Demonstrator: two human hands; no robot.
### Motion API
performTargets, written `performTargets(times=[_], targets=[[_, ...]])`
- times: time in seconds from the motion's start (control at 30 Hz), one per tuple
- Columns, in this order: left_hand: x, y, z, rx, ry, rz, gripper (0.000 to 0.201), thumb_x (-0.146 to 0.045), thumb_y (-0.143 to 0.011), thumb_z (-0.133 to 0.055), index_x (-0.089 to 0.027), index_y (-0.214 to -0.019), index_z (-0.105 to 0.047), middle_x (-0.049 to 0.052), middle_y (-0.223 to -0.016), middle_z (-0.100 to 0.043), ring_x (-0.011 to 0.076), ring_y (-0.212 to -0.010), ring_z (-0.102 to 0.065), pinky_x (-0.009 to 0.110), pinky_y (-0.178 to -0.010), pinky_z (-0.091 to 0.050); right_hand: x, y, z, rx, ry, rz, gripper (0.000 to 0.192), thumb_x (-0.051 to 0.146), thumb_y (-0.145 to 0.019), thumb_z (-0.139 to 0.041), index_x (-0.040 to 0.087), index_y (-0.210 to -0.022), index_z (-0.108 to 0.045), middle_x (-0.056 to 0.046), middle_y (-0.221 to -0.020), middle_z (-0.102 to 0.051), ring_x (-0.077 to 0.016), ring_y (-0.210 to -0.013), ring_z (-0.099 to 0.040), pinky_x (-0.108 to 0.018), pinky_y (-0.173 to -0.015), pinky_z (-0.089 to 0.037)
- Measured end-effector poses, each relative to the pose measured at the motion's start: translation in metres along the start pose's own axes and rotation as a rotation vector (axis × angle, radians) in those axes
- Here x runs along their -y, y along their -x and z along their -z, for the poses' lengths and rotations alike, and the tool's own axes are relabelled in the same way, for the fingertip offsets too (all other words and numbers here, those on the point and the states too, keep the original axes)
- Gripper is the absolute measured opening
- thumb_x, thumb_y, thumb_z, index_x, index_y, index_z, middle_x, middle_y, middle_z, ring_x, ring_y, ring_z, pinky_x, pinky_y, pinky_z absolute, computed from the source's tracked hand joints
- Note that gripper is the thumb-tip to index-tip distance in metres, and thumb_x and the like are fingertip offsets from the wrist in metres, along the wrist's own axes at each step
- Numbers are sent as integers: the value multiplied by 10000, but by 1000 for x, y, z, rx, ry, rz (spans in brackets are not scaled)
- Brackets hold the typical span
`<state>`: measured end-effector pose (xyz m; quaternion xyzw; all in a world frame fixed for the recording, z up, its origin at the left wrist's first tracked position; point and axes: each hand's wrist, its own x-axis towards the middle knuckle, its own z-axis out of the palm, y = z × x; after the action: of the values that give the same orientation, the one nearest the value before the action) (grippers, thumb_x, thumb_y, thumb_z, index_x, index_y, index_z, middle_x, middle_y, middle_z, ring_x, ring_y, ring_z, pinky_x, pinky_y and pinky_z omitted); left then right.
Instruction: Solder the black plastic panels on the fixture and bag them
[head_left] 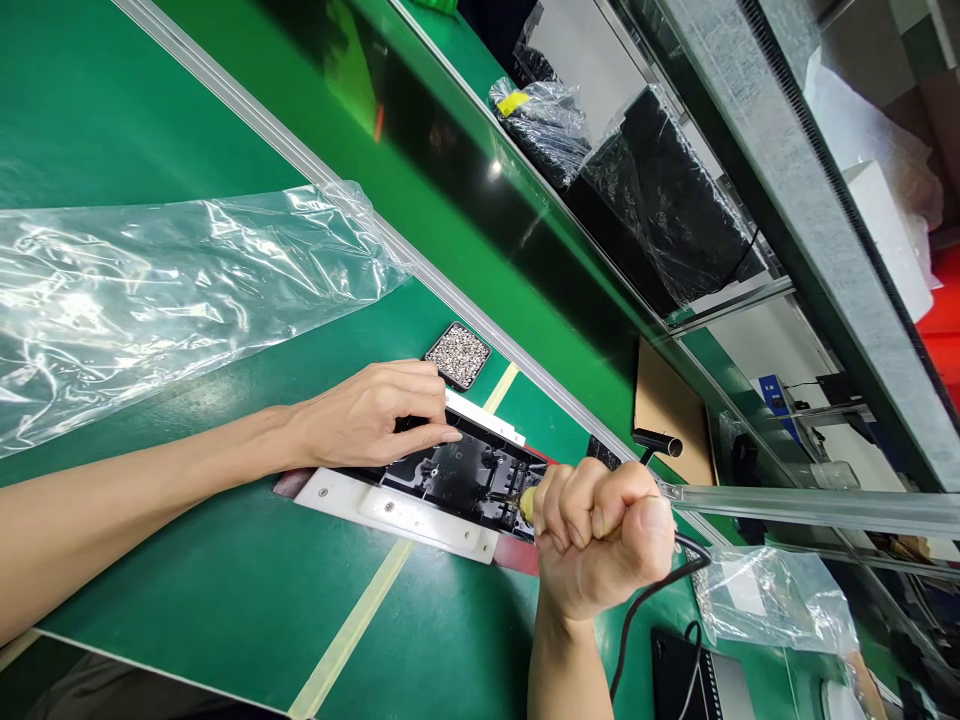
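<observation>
A white-framed black assembly (420, 490) lies on the green mat (225, 580). My left hand (375, 412) rests on its far edge, fingers pressing down on the black part. My right hand (600, 535) is fisted around a powered screwdriver with a yellowish collar (528, 503). Its tip points into the black interior of the assembly. A black cable (652, 590) runs from the tool down toward me. A small black tray of silver screws (458, 354) sits just beyond my left hand.
A large clear plastic bag (150, 290) lies on the mat to the left. An aluminium rail (420, 265) borders the mat. Black items wrapped in plastic (660, 200) sit on the far shelf. A smaller plastic bag (772, 600) lies right of my right hand.
</observation>
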<state>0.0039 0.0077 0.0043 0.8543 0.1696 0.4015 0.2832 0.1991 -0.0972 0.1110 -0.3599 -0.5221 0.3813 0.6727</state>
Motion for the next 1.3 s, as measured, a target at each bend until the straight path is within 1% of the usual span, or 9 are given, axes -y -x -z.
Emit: performTargets(times=[0.2,0.33,0.5,0.8,1.03,1.2,1.3], targets=[[0,0,-1,-8,8,19,305,-296,-1058,-640,-174,-778,-652,26,-744,-648,166,-741,-538,349,-784,-445,1,1,-1,-17,2,-8,432,353,-1009,-428,205,-621,-308,92,-461,-237,-57,-335,-218,-160,-342,-303],[0,0,-1,-12,10,3,306,-279,-1050,-649,-174,-762,-652,27,-743,-651,170,-738,-537,347,-781,-442,1,2,-1,-15,3,-11,414,338,-1004,-425,209,-623,-327,90,-465,-245,-62,-341,-227,-168,-348,-314],[1,0,0,-9,8,-6,308,-276,-1052,-644,-172,-762,-637,29,-750,-655,173,-744,-539,344,-783,-437,3,1,1,-57,-16,-35,414,341,-1003,-419,209,-618,-337,87,-467,-253,-62,-343,-219,-171,-349,-310],[2,1,-1,-5,12,7,333,-303,-1066,-624,-169,-762,-633,30,-742,-647,164,-735,-514,353,-781,-431,4,2,5,-14,15,-40,411,358,-1010,-416,213,-630,-351,86,-477,-279,-68,-350,-265,-185,-372,-344],[3,1,0,2,3,-11,321,-283,-1056,-643,-165,-758,-631,25,-756,-655,162,-744,-522,346,-785,-429,4,2,5,-34,3,-68,408,362,-1008,-434,211,-634,-373,82,-479,-291,-69,-362,-285,-190,-385,-376],[3,1,-1,-1,18,-12,290,-264,-1039,-664,-176,-764,-647,24,-764,-663,168,-749,-531,336,-789,-432,2,0,2,-81,5,-59,457,381,-1024,-424,202,-613,-331,86,-464,-254,-56,-346,-226,-167,-354,-322],[3,1,-1,-6,23,-9,283,-255,-1032,-672,-180,-761,-646,23,-761,-663,172,-748,-536,335,-787,-431,2,-1,0,-89,12,-52,457,371,-1023,-412,201,-612,-312,85,-462,-243,-56,-343,-217,-163,-347,-316]])
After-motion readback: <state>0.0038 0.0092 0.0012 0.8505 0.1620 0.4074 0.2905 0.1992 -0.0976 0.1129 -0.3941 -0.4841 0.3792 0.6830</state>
